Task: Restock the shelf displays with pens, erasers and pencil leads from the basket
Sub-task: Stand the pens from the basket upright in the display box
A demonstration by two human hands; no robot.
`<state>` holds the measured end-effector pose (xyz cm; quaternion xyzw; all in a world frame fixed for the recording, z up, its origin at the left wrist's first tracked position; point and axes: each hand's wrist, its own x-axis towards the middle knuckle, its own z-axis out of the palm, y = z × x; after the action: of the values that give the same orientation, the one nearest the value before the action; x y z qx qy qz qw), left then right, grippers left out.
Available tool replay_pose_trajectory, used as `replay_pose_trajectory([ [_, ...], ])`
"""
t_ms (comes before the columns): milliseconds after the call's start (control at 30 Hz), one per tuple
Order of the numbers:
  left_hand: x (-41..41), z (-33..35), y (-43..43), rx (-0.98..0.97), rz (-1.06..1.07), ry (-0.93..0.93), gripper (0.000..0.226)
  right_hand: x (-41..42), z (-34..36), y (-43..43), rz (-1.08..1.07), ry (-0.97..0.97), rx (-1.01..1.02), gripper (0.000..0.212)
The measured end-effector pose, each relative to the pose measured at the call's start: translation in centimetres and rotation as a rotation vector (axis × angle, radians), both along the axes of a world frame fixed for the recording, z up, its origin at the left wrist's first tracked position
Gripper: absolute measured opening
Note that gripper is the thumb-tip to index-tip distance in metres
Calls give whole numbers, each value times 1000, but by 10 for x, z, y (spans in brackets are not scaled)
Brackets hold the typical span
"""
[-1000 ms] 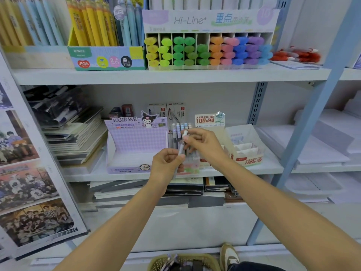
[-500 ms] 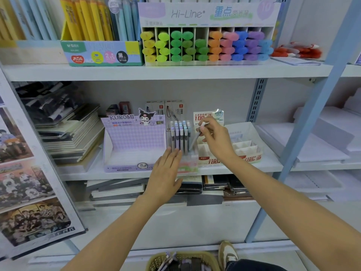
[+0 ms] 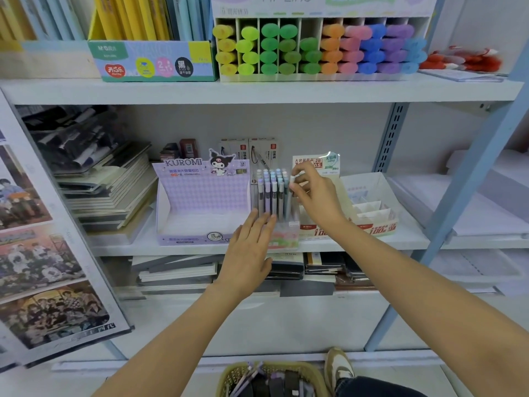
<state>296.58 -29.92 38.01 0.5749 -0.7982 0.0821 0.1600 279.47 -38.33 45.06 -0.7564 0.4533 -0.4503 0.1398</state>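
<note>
A clear pen holder (image 3: 284, 234) stands on the middle shelf (image 3: 128, 246), filled with several upright pastel pens (image 3: 270, 193). My left hand (image 3: 249, 253) is flat, its straight fingers touching the holder's front. My right hand (image 3: 317, 196) is at the holder's right side, fingertips pinching the top of the rightmost pen (image 3: 289, 200), which stands upright in its slot. The woven basket (image 3: 229, 378) with more stationery sits on the floor at the bottom edge.
An empty purple Kuromi lead box (image 3: 200, 202) stands left of the holder, and a white divided lead box (image 3: 372, 202) right of it. Highlighters (image 3: 315, 50) fill the upper shelf. Notebook stacks (image 3: 106, 193) lie at left. A blue shelf post (image 3: 469, 179) slants at right.
My left hand let go of the pen and flattened against the holder's front. My right hand carried the pen to the holder and stood it upright at the right side.
</note>
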Motion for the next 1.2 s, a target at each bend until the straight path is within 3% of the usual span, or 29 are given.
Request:
replay_pose_trajectory([
  [200,1,-2,-2,-7,-5,3,84,4,-14,-7,-48,96,-98,19],
  [367,3,2,6,-29,-86,95,82,3,-26,12,-68,-12,-144,36],
  [500,9,-13,23,-189,-95,270,72,20,-55,50,67,-119,-214,25],
  [600,24,-59,42,-221,-21,363,58,43,-105,76,208,-55,-87,14],
  [700,49,-138,68,-31,80,364,44,67,-184,91,300,46,143,11],
  [800,73,-221,100,393,226,344,37,81,-274,98,292,121,385,11],
  [933,93,-323,141,828,300,228,47,83,-384,106,213,210,681,10],
  [1100,102,-398,165,1071,354,245,57,85,-471,93,141,332,836,26],
  [1200,102,-422,171,1082,371,281,60,94,-502,81,122,403,874,32],
])
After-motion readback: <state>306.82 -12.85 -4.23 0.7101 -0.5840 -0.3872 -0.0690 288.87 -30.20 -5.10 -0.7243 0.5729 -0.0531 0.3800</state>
